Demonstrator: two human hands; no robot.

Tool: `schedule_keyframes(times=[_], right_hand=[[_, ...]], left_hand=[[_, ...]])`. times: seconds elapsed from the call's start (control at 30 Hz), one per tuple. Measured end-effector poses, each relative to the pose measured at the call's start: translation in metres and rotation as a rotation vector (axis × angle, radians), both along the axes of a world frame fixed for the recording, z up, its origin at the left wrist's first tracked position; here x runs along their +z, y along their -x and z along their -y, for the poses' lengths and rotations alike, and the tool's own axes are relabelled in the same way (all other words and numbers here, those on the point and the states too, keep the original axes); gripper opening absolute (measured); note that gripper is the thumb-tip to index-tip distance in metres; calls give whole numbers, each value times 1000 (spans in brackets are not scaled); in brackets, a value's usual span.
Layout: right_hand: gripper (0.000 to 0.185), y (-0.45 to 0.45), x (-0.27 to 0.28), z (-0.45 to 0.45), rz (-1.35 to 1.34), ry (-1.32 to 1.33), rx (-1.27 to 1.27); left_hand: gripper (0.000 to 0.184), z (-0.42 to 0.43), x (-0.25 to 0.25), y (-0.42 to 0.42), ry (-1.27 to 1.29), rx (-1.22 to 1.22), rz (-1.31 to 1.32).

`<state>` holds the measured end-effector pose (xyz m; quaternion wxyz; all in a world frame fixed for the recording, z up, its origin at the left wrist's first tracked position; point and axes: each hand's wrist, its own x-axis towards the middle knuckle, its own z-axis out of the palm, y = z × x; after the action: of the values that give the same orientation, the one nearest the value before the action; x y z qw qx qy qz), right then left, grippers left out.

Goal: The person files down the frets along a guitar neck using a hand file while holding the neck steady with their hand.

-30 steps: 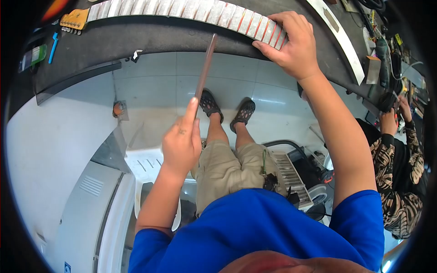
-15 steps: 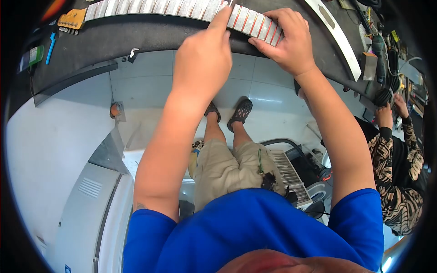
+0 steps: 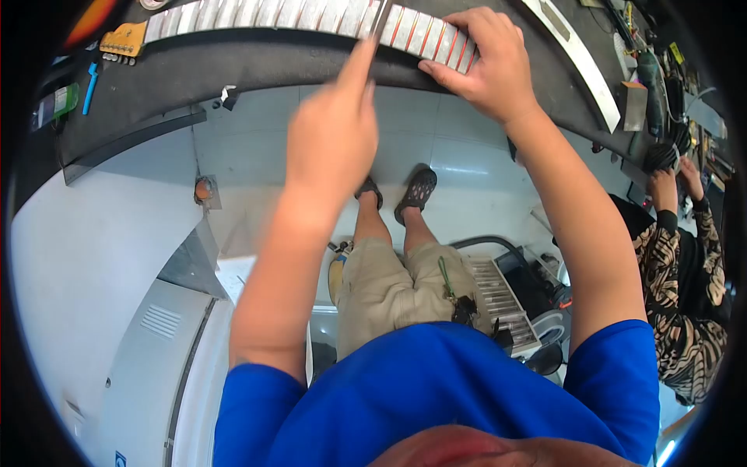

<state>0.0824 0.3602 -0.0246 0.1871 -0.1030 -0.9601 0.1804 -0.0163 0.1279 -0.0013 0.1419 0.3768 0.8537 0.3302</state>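
Observation:
A guitar neck (image 3: 264, 17) lies across the bench top, its fretboard covered in silvery-white tape between the frets. Its wooden headstock (image 3: 123, 40) with several tuners is at the left end. My left hand (image 3: 333, 144), slightly blurred, grips a thin dark file (image 3: 380, 22), with the index finger stretched along it. That file lies crosswise over the frets, near the right part of the neck. My right hand (image 3: 494, 70) clasps the neck's right end, thumb on the near edge and fingers over the far side. Reddish lines show between the tape strips beside it.
A long white curved strip (image 3: 572, 58) lies right of the neck. Tools and a small box (image 3: 634, 107) crowd the bench's right side. A blue tool (image 3: 90, 88) is at the left. Another person's hands (image 3: 664, 189) handle a black coil (image 3: 659, 158) at the right.
My left hand and the file have moved a little left and toward me across the frets. My right hand keeps its hold on the neck's end. The view has shifted slightly.

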Motion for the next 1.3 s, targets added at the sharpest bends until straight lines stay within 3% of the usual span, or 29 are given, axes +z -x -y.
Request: schedule_keyframes(times=[0.13, 0.23, 0.43, 0.63, 0.83, 0.93, 1.0, 1.3], right_hand=[[56, 1, -1, -2, -23, 30, -5], [57, -1, -1, 0, -7, 29, -11], [57, -2, -1, -1, 5, 30, -8], [59, 0, 8, -1, 8, 55, 14], [58, -1, 3, -3, -15, 38, 19], [56, 1, -1, -4, -28, 17, 16], [57, -1, 1, -1, 0, 38, -11], [58, -7, -1, 3, 7, 40, -16]], left_hand=[[62, 117, 4, -64, 32, -35, 67], [62, 141, 10, -79, 85, -43, 107], [59, 92, 2, -56, -67, -74, 66], [57, 90, 7, -54, 91, -5, 114], [58, -10, -17, 8, -196, -49, -39], [53, 23, 0, -14, 62, 9, 100], [52, 75, -5, -51, -45, 56, 129], [45, -16, -4, 11, -90, -30, 31]])
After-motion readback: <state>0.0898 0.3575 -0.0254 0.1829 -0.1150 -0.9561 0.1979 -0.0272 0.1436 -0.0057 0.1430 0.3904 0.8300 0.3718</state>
